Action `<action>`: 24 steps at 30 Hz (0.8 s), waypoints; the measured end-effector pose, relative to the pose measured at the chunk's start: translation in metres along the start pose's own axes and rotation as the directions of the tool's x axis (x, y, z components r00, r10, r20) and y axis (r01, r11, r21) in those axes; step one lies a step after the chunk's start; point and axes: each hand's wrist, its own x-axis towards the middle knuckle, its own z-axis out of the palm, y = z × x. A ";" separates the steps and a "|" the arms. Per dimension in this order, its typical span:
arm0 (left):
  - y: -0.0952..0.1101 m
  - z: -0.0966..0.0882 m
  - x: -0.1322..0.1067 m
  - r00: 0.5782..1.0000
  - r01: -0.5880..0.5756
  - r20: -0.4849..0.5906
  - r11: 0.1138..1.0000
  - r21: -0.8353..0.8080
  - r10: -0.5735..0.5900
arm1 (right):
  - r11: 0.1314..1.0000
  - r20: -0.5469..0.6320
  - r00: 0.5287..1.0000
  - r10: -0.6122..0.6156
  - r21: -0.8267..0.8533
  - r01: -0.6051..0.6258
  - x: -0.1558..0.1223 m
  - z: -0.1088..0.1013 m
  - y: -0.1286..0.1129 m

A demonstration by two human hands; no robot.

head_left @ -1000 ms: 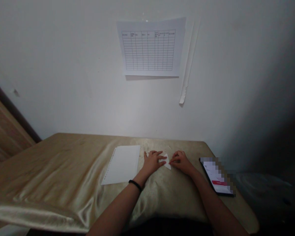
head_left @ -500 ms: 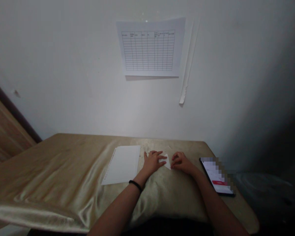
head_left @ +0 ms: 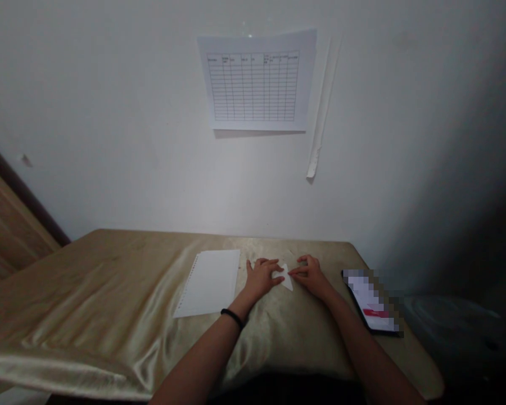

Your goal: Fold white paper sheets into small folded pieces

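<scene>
A small folded piece of white paper (head_left: 287,282), narrowing to a point, lies on the satin-like cloth between my two hands. My left hand (head_left: 262,278) comes in from the left with a black band at the wrist. Its fingers are spread, and the tips rest on the paper's left part. On the other side, my right hand (head_left: 312,274) has its fingertips drawn together at the paper's right edge, while another finger is bent above them. The right thumb is hard to make out.
Left of my hands lies a stack of white loose-leaf paper (head_left: 211,282) with punched holes. A phone (head_left: 373,306) with a lit screen sits near the right edge of the cloth-covered table (head_left: 122,281). On the wall behind hangs a printed table sheet (head_left: 253,84).
My right hand has shifted slightly up and left, from the paper's lower right corner to higher on its right edge. My left hand stays almost in place.
</scene>
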 end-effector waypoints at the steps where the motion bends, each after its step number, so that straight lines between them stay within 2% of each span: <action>1: 0.000 0.000 0.000 1.000 0.005 0.006 1.000 0.005 -0.005 | 1.000 -0.010 1.000 0.004 -0.009 -0.004 0.001 0.001 0.000; 14: -0.001 0.002 0.002 1.000 -0.011 -0.011 1.000 -0.020 0.011 | 0.977 -0.150 0.988 0.036 -0.202 -0.066 0.014 0.008 -0.012; 21: 0.000 0.001 0.001 1.000 -0.008 -0.015 1.000 -0.030 0.007 | 0.994 -0.210 0.977 0.015 -0.100 -0.036 0.011 0.008 -0.005; 24: 0.000 0.001 0.001 1.000 -0.009 -0.019 0.999 -0.039 0.008 | 0.996 -0.181 0.983 -0.010 -0.089 -0.007 0.010 0.006 -0.006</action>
